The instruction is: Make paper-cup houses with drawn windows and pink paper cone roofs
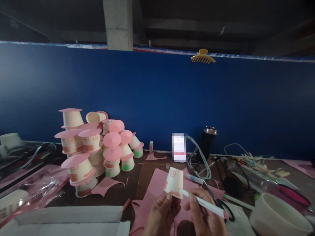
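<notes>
A white paper cup (pixel 175 178) with a red window and red marks drawn on it is tilted in my left hand (pixel 162 213), whose fingers grip its rim at the lower end. My right hand (pixel 203 213) is closed around a white marker (pixel 209 205) with a pink end. The marker's tip meets the cup near its lower right side, where red colouring shows. Pink paper sheets (pixel 157 183) with cut-outs lie under both hands. Just behind them is a glue stick (pixel 194 179).
At the left stand stacked paper-cup houses (pixel 81 144) with pink roofs. A lit phone (pixel 178 147), a cable (pixel 205 164) and a black flask (pixel 208 144) stand by the blue partition (pixel 147 91). Front left is a white box (pixel 69 214); front right, a large white cup (pixel 278 216).
</notes>
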`<state>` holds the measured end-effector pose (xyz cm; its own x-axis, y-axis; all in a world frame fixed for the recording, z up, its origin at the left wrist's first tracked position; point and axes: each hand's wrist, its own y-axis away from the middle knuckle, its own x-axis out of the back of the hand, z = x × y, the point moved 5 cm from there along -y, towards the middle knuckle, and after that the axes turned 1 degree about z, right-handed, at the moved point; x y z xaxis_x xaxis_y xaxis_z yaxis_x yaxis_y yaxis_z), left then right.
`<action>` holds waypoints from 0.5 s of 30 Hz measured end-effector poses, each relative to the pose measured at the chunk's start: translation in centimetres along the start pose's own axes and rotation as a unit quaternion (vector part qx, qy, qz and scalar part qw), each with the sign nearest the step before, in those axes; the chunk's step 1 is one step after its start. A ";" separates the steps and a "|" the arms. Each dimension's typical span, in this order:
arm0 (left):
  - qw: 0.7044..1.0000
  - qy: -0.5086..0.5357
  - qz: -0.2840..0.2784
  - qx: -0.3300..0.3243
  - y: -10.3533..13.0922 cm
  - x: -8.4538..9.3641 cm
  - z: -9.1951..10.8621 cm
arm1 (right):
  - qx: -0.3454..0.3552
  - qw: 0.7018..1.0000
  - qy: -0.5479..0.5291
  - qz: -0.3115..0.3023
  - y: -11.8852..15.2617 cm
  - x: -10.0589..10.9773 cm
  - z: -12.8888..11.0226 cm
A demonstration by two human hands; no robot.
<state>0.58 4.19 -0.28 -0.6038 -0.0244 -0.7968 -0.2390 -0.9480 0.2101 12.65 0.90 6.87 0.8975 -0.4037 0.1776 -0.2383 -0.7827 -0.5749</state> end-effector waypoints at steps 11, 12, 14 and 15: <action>0.999 -0.036 -0.025 -0.030 0.1 -0.3 0.1 | 0.050 0.998 0.039 -0.018 -0.2 -0.1 -1.2; 0.999 -0.039 -0.025 -0.028 0.2 -0.4 0.2 | 0.047 0.998 0.038 -0.018 -0.2 -0.2 -1.2; 0.999 -0.042 -0.021 -0.023 0.4 -0.5 0.3 | 0.048 0.998 0.040 -0.022 0.0 -0.4 -1.3; 0.999 -0.042 -0.022 -0.023 0.5 -0.7 0.4 | 0.049 0.998 0.042 -0.023 0.0 -0.5 -1.3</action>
<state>0.56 3.89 0.58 -0.6558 0.0418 -0.7538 -0.2328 -0.9610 0.1492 11.74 0.49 7.81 0.8714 -0.4096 0.2698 -0.1558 -0.7526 -0.6397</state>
